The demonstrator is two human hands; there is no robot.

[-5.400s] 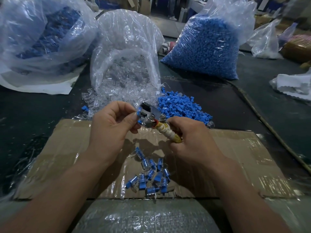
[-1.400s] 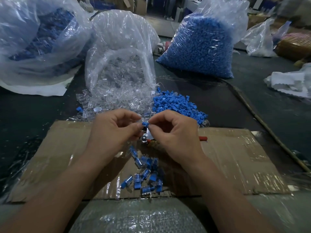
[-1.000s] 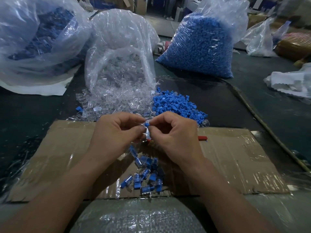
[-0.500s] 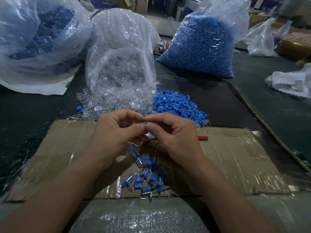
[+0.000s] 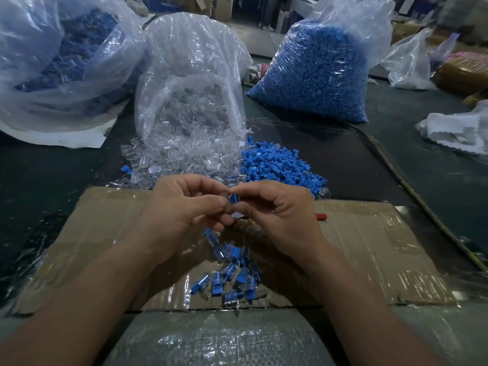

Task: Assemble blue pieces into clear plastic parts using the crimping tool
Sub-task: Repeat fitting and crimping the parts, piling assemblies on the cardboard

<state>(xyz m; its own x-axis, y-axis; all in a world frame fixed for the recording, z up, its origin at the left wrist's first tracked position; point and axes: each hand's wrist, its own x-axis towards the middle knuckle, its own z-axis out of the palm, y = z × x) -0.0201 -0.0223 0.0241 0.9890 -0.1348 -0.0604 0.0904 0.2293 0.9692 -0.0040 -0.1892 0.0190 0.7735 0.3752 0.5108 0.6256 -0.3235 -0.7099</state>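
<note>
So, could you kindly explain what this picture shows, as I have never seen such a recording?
There is no machine: a person works bare-handed, filmed by a wide-angle camera on their head, looking forward and down. The left hand and right hand pinch one blue piece between them. Below lies a taped cardboard sheet with a heap of assembled pieces, blue inside clear. The crimping tool lies mostly hidden under the right hand; its red handle tip shows. Behind are loose clear plastic parts spilling from a bag, and a pile of blue pieces.
</note>
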